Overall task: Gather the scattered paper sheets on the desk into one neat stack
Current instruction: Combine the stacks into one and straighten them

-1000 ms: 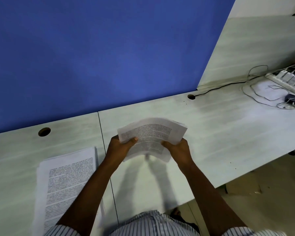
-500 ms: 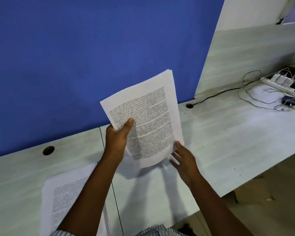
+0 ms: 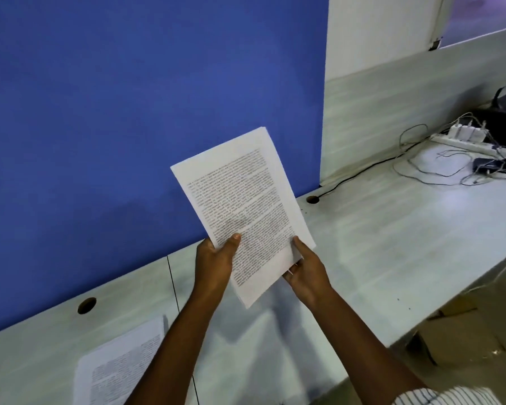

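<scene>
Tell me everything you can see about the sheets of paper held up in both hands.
The held sheets are a thin bundle of white paper, top page covered in black print too blurred to read. They sit above the desk, near upright and tilted, the blue partition behind. The left hand pinches the lower left edge, thumb on the front; the right hand grips the lower right edge.
</scene>
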{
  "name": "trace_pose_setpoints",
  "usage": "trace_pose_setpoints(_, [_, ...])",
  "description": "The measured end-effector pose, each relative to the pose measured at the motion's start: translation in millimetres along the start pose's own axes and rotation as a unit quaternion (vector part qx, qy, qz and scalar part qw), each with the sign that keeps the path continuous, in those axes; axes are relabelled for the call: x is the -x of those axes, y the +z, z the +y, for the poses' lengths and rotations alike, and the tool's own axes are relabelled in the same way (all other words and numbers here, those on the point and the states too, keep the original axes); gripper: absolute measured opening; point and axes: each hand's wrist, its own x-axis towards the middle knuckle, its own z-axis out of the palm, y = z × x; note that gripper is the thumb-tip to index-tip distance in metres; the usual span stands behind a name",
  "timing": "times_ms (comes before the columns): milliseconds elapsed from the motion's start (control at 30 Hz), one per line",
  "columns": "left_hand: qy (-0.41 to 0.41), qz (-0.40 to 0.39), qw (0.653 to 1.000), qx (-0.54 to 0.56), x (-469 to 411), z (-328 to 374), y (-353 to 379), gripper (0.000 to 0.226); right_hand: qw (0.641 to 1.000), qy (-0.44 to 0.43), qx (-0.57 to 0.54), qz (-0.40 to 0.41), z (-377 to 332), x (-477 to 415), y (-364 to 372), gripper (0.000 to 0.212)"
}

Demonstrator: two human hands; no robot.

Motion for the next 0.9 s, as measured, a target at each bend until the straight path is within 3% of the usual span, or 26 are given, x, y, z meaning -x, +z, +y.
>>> trace_pose_setpoints(100, [0.011, -0.041, 0.998, -0.039, 0.7, 12.5, 4.9, 0.026, 0.998, -0.034, 0.049, 0.004, -28.8, 2.2, -23.5, 0.047])
trace_pose_setpoints(233, [-0.020, -0.050, 0.998, -0.041, 0.3, 15.9, 10.4, 0.026, 0.978, -0.041, 0.193, -0.067, -59.1, 13.8, -51.1, 0.059])
trace_pose_setpoints(400, [-0.080, -0.081, 0.991, -0.071, 9.1, 14.9, 38.7, 0.017, 0.954, 0.005, 0.249, -0.170, -72.7, 34.8, -61.2, 0.037])
trace_pose_setpoints(567, [-0.150, -0.188, 0.970, -0.031, 26.2, 10.9, 58.6, 0.042, 0.968, -0.033, 0.226, -0.102, -76.6, 35.0, -75.4, 0.031])
trace_pose_setpoints(700, [-0.224, -0.261, 0.939, 0.027, 45.1, 1.7, 55.2, 0.039, 0.980, -0.054, 0.188, -0.041, -73.0, 35.9, -80.5, 0.021])
trace_pose_setpoints(767, [-0.231, -0.250, 0.940, 0.001, 49.2, -8.1, 49.7, 0.037, 0.984, -0.053, 0.167, -0.031, -68.0, 36.0, -78.7, 0.022])
trace_pose_setpoints(900, [-0.195, -0.148, 0.965, -0.097, 44.0, -29.7, 29.7, 0.030, 0.983, -0.029, 0.179, -0.043, -52.9, 36.6, -72.7, 0.029])
